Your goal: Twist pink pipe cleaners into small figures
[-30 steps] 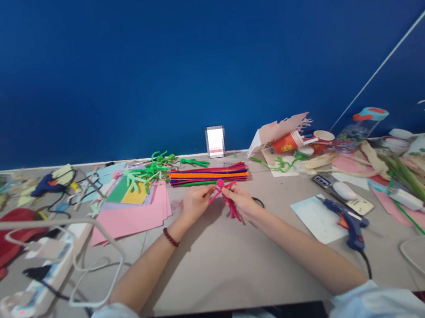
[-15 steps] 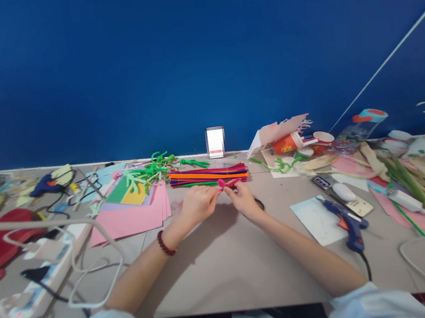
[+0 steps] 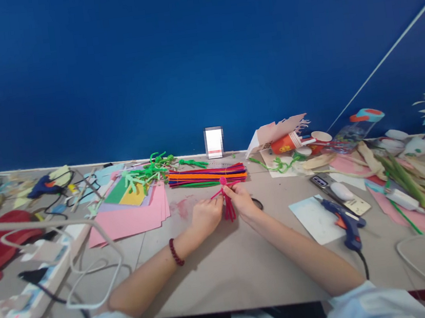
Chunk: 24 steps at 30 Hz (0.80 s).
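Observation:
A pink pipe-cleaner figure (image 3: pixel 225 198) with a round coiled head stands upright between my hands, its legs hanging down toward the table. My right hand (image 3: pixel 242 201) pinches it just below the head. My left hand (image 3: pixel 206 215) is curled beside the legs, fingertips on the lower strands. A red bead bracelet sits on my left wrist. Behind the figure lies a bundle of coloured pipe cleaners (image 3: pixel 207 175).
Coloured paper sheets (image 3: pixel 133 210) with green pipe-cleaner shapes (image 3: pixel 148 171) lie at the left. A power strip (image 3: pixel 41 275) with cables is nearer left. On the right are a blue glue gun (image 3: pixel 344 220), white paper (image 3: pixel 313 219), paper cups (image 3: pixel 291 142) and dried husks (image 3: pixel 412 176).
The pink figure was turned from lying sideways near the bundle to upright with legs down. My left hand slid down and right to the legs.

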### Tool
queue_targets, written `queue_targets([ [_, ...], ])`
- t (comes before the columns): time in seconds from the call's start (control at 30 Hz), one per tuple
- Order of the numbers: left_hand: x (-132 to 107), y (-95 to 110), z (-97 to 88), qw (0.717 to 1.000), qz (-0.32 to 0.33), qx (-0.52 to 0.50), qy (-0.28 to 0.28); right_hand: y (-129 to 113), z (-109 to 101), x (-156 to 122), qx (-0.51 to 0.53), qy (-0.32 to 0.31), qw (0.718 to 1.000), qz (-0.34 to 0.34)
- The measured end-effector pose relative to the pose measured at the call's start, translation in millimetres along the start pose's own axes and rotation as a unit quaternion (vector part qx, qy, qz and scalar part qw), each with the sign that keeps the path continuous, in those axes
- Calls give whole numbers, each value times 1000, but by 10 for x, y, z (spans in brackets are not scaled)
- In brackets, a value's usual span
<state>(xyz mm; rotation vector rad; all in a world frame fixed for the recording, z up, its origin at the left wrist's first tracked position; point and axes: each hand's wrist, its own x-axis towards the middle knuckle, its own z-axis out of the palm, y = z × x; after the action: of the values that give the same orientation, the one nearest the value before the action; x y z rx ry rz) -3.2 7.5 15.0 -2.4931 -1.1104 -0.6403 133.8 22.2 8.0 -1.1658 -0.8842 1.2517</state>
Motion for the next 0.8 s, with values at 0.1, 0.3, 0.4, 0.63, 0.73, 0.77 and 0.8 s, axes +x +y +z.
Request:
queue_targets([
  [0.1,-12,-113,76,1000,24,9,6,-25,11,-24,-1,-12,1000,7],
  [0.3,0,-373,163,999,-15,-38,18,-76,25,-89,-24,-43,999,20],
  [0.4,26,-487,163,994,-19,-98,34,-85,36,-125,-36,-65,997,21],
  [0.63,97,-699,99,990,32,-131,28,-74,11,-90,-106,-84,990,-32],
  [0.73,126,-718,50,991,53,-121,24,-65,-44,-23,-167,-51,981,-84],
  [0.77,135,-705,28,991,62,-115,18,-58,-63,-1,-187,-42,977,-92],
  [0.8,142,-682,4,992,71,-107,11,-47,-80,19,-205,-32,974,-96],
])
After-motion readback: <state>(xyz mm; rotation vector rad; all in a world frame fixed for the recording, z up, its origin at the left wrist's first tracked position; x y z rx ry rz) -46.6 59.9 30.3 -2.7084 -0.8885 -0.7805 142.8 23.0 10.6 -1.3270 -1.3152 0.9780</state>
